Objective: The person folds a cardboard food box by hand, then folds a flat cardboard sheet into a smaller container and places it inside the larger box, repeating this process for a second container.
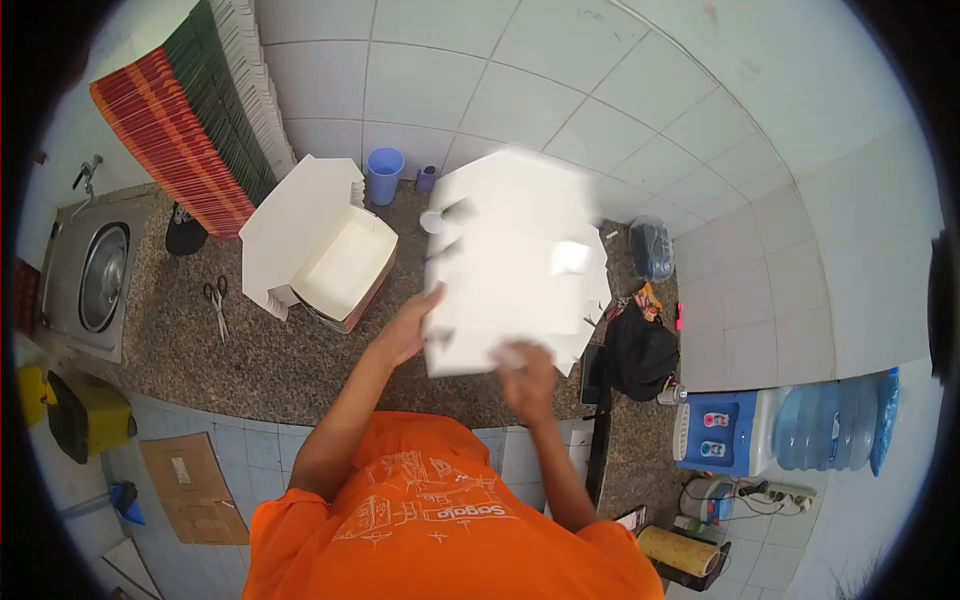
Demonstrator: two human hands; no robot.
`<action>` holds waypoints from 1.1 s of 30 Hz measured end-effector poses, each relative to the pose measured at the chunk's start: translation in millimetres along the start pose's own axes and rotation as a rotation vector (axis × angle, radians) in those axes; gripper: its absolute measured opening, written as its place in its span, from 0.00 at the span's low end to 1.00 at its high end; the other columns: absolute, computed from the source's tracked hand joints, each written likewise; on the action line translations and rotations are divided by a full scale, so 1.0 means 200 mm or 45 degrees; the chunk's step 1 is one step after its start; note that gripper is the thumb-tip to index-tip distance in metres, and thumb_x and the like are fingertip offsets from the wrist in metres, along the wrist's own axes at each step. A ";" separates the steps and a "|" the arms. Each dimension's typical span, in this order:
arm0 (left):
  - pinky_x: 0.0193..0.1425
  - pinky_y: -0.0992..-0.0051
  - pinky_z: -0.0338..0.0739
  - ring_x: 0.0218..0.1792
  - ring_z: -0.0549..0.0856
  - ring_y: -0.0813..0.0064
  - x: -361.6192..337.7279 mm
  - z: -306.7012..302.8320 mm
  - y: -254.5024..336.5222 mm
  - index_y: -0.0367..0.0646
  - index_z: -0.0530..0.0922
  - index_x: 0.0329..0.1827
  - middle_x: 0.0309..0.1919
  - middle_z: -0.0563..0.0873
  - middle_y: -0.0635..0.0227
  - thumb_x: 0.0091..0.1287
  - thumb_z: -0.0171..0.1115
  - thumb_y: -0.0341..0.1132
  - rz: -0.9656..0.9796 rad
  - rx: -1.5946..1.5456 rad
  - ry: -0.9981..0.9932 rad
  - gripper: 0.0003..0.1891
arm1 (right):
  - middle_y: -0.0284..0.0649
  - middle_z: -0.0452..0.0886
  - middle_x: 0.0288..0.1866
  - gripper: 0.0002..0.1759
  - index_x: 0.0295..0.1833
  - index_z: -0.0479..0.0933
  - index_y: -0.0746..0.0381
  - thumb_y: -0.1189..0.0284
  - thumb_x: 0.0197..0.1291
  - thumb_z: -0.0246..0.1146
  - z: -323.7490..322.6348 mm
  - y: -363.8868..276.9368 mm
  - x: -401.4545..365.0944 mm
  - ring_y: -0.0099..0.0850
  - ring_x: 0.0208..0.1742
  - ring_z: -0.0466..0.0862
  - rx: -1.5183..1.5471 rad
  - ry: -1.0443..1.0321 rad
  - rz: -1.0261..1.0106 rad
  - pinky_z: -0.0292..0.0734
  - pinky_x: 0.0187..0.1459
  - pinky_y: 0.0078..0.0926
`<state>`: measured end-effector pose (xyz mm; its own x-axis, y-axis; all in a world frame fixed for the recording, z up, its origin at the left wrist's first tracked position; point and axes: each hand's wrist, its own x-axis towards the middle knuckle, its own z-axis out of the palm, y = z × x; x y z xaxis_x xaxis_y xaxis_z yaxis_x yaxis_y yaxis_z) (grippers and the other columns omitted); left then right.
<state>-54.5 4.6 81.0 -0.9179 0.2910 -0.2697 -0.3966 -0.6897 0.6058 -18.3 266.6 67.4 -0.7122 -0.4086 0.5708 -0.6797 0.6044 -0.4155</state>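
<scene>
The left hand (408,328) is clasping the side edge and the right hand (526,372) is pinching the bottom edge of the carton blank (510,250), which is hovering above the surface (280,365) and is seeming light, thin and floppy, so best gripped at its edges.

Scissors (216,305) lie on a speckled desk (270,365) between a steel sink (95,275) and an open white box (325,255). A blue cup (384,175) stands by the tiled wall, where red, green and white flat cartons (190,120) lean. A black bag (640,355) sits near a blue water dispenser (715,430).
</scene>
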 end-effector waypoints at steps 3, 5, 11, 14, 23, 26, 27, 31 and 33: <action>0.59 0.67 0.83 0.54 0.88 0.69 0.05 -0.11 -0.09 0.34 0.79 0.67 0.59 0.87 0.58 0.72 0.67 0.35 0.001 0.454 0.192 0.23 | 0.50 0.81 0.69 0.20 0.63 0.85 0.58 0.70 0.65 0.71 -0.03 -0.12 -0.07 0.43 0.67 0.81 -0.080 -0.152 0.096 0.69 0.72 0.44; 0.59 0.68 0.82 0.53 0.88 0.71 -0.01 -0.12 -0.14 0.34 0.80 0.65 0.58 0.88 0.58 0.71 0.68 0.33 -0.040 0.777 0.103 0.22 | 0.50 0.80 0.70 0.24 0.67 0.81 0.59 0.70 0.67 0.70 0.03 0.03 -0.19 0.40 0.68 0.80 0.052 0.160 0.627 0.70 0.71 0.42; 0.72 0.63 0.74 0.67 0.82 0.62 -0.01 0.05 -0.28 0.34 0.69 0.77 0.66 0.82 0.51 0.68 0.74 0.42 0.266 0.946 0.211 0.38 | 0.44 0.85 0.59 0.23 0.70 0.74 0.69 0.72 0.75 0.65 -0.29 -0.03 -0.13 0.28 0.59 0.83 0.769 0.415 1.300 0.78 0.60 0.32; 0.81 0.58 0.61 0.80 0.66 0.52 -0.05 0.31 -0.32 0.31 0.52 0.84 0.78 0.68 0.44 0.67 0.74 0.49 0.513 1.004 -0.032 0.52 | 0.53 0.80 0.67 0.27 0.72 0.72 0.69 0.71 0.72 0.67 -0.24 -0.23 -0.01 0.37 0.68 0.80 0.505 0.072 0.963 0.74 0.67 0.37; 0.53 0.73 0.83 0.46 0.87 0.77 0.02 0.49 -0.23 0.34 0.83 0.55 0.45 0.89 0.66 0.75 0.69 0.37 0.156 0.048 -0.019 0.15 | 0.55 0.64 0.82 0.37 0.83 0.57 0.67 0.66 0.76 0.61 -0.18 -0.37 0.01 0.46 0.81 0.67 0.155 0.217 0.514 0.63 0.78 0.43; 0.48 0.74 0.87 0.45 0.89 0.79 0.08 0.57 -0.31 0.36 0.83 0.58 0.47 0.89 0.68 0.77 0.66 0.38 0.122 -0.192 0.082 0.15 | 0.55 0.70 0.79 0.28 0.79 0.66 0.69 0.65 0.82 0.51 -0.13 -0.33 0.01 0.47 0.75 0.76 0.563 0.686 0.515 0.74 0.71 0.41; 0.48 0.74 0.87 0.46 0.88 0.79 0.08 0.58 -0.32 0.36 0.82 0.59 0.48 0.89 0.68 0.78 0.64 0.38 0.127 -0.146 0.133 0.15 | 0.55 0.70 0.79 0.28 0.79 0.66 0.69 0.65 0.82 0.51 -0.17 -0.30 0.03 0.47 0.75 0.76 0.562 0.680 0.510 0.74 0.71 0.41; 0.49 0.75 0.87 0.47 0.87 0.81 0.05 0.64 -0.39 0.36 0.81 0.62 0.48 0.88 0.69 0.81 0.60 0.40 0.230 -0.104 0.122 0.17 | 0.59 0.69 0.80 0.23 0.72 0.75 0.70 0.71 0.77 0.58 -0.24 -0.23 0.12 0.53 0.78 0.73 -0.305 0.227 0.370 0.73 0.71 0.45; 0.51 0.73 0.87 0.48 0.87 0.81 0.06 0.64 -0.39 0.40 0.82 0.61 0.49 0.87 0.71 0.82 0.59 0.42 0.242 0.030 -0.095 0.16 | 0.58 0.69 0.80 0.25 0.74 0.75 0.68 0.75 0.74 0.60 -0.23 -0.19 0.13 0.52 0.77 0.73 0.099 0.365 0.485 0.73 0.71 0.45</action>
<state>-35.7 146.2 125.9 -0.9741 0.2060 -0.0929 -0.2153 -0.7216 0.6580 -3.6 264.1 130.4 -0.8437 0.0432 0.5351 -0.3988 0.6168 -0.6786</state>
